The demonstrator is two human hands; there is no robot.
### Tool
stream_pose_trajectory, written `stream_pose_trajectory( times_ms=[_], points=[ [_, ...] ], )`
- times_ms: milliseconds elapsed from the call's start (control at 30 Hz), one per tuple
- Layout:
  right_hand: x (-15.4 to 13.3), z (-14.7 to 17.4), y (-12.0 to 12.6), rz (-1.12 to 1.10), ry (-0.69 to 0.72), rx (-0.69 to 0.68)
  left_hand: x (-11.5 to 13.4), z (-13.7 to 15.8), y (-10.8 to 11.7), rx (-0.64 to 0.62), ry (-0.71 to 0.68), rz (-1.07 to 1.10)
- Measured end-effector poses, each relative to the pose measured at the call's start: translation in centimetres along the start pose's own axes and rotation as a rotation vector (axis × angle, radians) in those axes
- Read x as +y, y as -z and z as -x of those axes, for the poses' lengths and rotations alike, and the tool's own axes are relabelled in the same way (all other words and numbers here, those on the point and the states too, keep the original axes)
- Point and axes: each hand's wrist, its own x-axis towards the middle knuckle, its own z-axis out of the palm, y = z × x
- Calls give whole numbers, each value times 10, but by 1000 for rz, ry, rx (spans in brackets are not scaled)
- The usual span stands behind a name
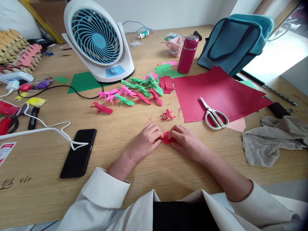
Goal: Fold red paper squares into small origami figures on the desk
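Note:
A small piece of red paper (166,138) lies between my two hands, low over the wooden table. My left hand (149,138) pinches its left end. On the right end, the fingers of my right hand (184,140) are closed; the fingertips partly cover the paper. Just beyond my hands lies a small red folded paper figure (168,114). Farther back, several green folded paper figures (144,85) are heaped with pink paper figures (109,95) and red ones. A stack of small red paper pieces (166,84) is beside the heap.
White-handled scissors (215,118) rest on large red paper sheets (216,93) at right. Behind stand a red flask (188,54), a teal bag (231,45) and a white fan (101,41). A phone (78,154) lies left, a crumpled cloth (274,138) right.

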Motion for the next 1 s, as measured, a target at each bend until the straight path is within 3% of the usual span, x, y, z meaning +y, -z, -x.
stream_pose_trajectory(
  times_ms=[200, 367, 633, 1000],
  points=[
    [0, 1, 2, 12, 27, -89, 0, 2, 6, -91, 8, 30],
    [0, 1, 5, -36, 40, -107, 5, 4, 9, -96, 19, 33],
    [1, 0, 7, -19, 45, -126, 11, 6, 1, -136, -53, 135],
    [8, 4, 8, -69, 71, -131, 16, 8, -2, -95, -69, -6]
  ],
)
